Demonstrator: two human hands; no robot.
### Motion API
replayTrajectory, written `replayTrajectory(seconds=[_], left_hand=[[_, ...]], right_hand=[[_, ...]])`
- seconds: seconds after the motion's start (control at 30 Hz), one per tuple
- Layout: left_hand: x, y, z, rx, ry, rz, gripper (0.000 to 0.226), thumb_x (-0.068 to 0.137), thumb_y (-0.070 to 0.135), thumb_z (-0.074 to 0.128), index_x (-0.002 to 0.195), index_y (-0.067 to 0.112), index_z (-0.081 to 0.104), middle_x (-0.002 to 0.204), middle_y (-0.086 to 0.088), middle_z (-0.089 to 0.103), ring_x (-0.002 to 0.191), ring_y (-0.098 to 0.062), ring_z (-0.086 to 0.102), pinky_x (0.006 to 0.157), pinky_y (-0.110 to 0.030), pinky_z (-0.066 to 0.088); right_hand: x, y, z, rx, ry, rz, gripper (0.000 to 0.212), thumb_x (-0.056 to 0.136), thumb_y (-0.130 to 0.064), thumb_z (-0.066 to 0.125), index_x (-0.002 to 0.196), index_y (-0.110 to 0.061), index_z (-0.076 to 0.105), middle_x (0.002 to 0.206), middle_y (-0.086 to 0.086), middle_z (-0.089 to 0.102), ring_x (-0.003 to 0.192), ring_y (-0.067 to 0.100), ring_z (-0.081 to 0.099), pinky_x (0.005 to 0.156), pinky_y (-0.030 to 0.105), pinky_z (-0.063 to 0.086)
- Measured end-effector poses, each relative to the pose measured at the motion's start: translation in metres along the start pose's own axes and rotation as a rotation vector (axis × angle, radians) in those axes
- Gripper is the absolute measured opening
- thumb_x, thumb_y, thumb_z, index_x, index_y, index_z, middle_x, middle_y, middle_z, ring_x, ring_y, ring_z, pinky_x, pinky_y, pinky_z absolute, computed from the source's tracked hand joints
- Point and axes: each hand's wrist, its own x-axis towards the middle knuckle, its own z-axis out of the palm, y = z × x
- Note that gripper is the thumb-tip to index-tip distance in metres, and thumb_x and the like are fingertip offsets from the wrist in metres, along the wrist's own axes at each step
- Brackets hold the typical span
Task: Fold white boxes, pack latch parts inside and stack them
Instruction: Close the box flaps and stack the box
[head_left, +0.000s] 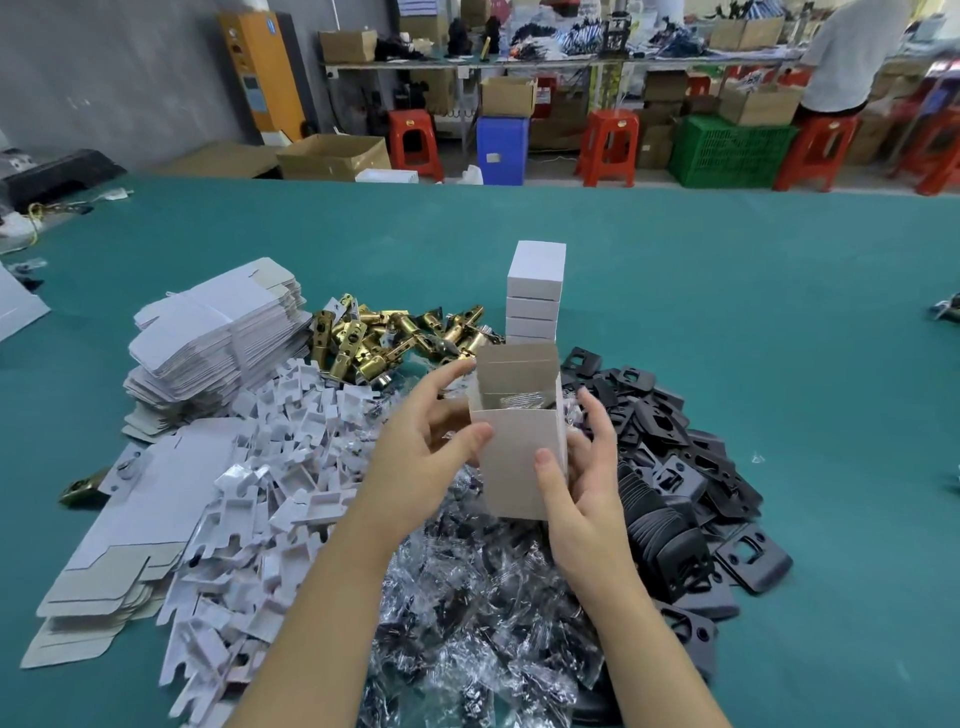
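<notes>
White box (519, 441) w/ top open: both hands (left hand (426, 441), right hand (584, 488)) are gripping it; tilting could be spilling parts inside.

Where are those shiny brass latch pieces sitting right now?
The brass latches lie heaped on the green table, left of the stack of closed white boxes and right of the flat box blanks.

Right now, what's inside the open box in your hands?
The open box, held by left hand and right hand, shows something clear and crinkled near its top; the walls hide anything deeper.
</notes>
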Motion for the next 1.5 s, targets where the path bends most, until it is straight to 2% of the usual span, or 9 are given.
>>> replayTrajectory(seconds=[0.17, 0.33, 0.53, 0.63, 0.83, 0.97, 1.1, 1.3, 1.5], left_hand=[[-0.009, -0.009, 0.009, 0.063, 0.041, 0.03, 0.058, 0.094, 0.02, 0.071, 0.133, 0.055, 0.045, 0.11, 0.021, 0.074, 0.101, -0.005, 0.071, 0.082, -0.03, 0.06], [-0.019, -0.011, 0.017, 0.059, 0.093, 0.081, 0.055, 0.096, 0.018, 0.069, 0.124, 0.059, 0.045, 0.111, 0.022, 0.072, 0.102, -0.004, 0.07, 0.071, -0.023, 0.059], [-0.022, -0.014, 0.019, 0.147, 0.111, 0.15, 0.055, 0.097, 0.019, 0.068, 0.126, 0.061, 0.049, 0.116, 0.027, 0.067, 0.106, -0.001, 0.066, 0.072, -0.019, 0.058], [-0.025, -0.013, 0.021, 0.174, 0.098, 0.186, 0.048, 0.098, 0.022, 0.066, 0.131, 0.055, 0.053, 0.121, 0.03, 0.063, 0.112, -0.001, 0.062, 0.08, -0.016, 0.055], [-0.025, -0.011, 0.025, 0.177, 0.089, 0.216, 0.038, 0.097, 0.031, 0.059, 0.129, 0.051, 0.06, 0.124, 0.025, 0.064, 0.1, -0.012, 0.063, 0.076, -0.018, 0.054], [-0.02, -0.004, 0.028, -0.009, 0.096, 0.139, 0.028, 0.098, 0.041, 0.05, 0.109, 0.039, 0.075, 0.118, 0.016, 0.07, 0.115, -0.012, 0.063, 0.088, -0.025, 0.052], [-0.012, 0.004, 0.031, -0.144, 0.09, 0.035, 0.024, 0.096, 0.037, 0.056, 0.089, 0.032, 0.079, 0.094, 0.009, 0.074, 0.088, -0.003, 0.067, 0.074, -0.013, 0.049], [-0.009, 0.001, 0.032, -0.296, 0.102, 0.003, 0.012, 0.089, 0.023, 0.065, 0.09, 0.033, 0.071, 0.088, 0.011, 0.069, 0.081, -0.004, 0.061, 0.071, -0.021, 0.053], [-0.004, 0.004, 0.03, -0.367, 0.041, -0.03, 0.036, 0.092, 0.011, 0.058, 0.111, 0.042, 0.064, 0.105, 0.012, 0.072, 0.092, -0.003, 0.064, 0.075, -0.018, 0.053]], right_hand=[[-0.002, 0.004, -0.003, -0.158, 0.054, -0.119, 0.047, 0.103, -0.031, 0.047, 0.143, -0.055, 0.04, 0.142, -0.017, 0.052, 0.12, 0.013, 0.06, 0.085, 0.033, 0.06], [-0.002, -0.001, -0.004, -0.24, 0.087, -0.129, 0.036, 0.104, -0.029, 0.045, 0.126, -0.057, 0.052, 0.109, -0.032, 0.059, 0.087, -0.002, 0.059, 0.07, 0.016, 0.052], [-0.003, -0.007, -0.002, -0.23, 0.088, -0.113, 0.033, 0.104, -0.027, 0.044, 0.117, -0.056, 0.055, 0.102, -0.029, 0.061, 0.083, -0.005, 0.058, 0.065, 0.01, 0.048], [-0.003, -0.007, -0.003, -0.204, 0.104, -0.095, 0.028, 0.103, -0.032, 0.043, 0.11, -0.055, 0.056, 0.097, -0.026, 0.062, 0.078, -0.003, 0.059, 0.061, 0.013, 0.048], [-0.001, -0.005, -0.005, -0.169, 0.142, -0.024, 0.02, 0.103, -0.042, 0.039, 0.11, -0.047, 0.057, 0.098, -0.021, 0.062, 0.08, 0.008, 0.061, 0.061, 0.03, 0.054], [-0.001, -0.008, -0.004, -0.162, 0.153, -0.028, 0.02, 0.103, -0.043, 0.038, 0.107, -0.042, 0.057, 0.096, -0.023, 0.06, 0.076, -0.001, 0.057, 0.058, 0.021, 0.05], [-0.002, -0.009, -0.003, -0.144, 0.143, -0.019, 0.019, 0.102, -0.042, 0.039, 0.105, -0.042, 0.058, 0.095, -0.024, 0.06, 0.075, -0.002, 0.057, 0.056, 0.022, 0.05], [-0.002, -0.012, 0.0, -0.12, 0.125, -0.038, 0.017, 0.1, -0.037, 0.045, 0.1, -0.046, 0.06, 0.092, -0.023, 0.062, 0.074, -0.001, 0.057, 0.057, 0.018, 0.048], [-0.004, -0.011, -0.003, -0.121, 0.107, -0.031, 0.015, 0.1, -0.039, 0.047, 0.103, -0.043, 0.061, 0.095, -0.018, 0.063, 0.075, 0.001, 0.059, 0.056, 0.021, 0.05]])
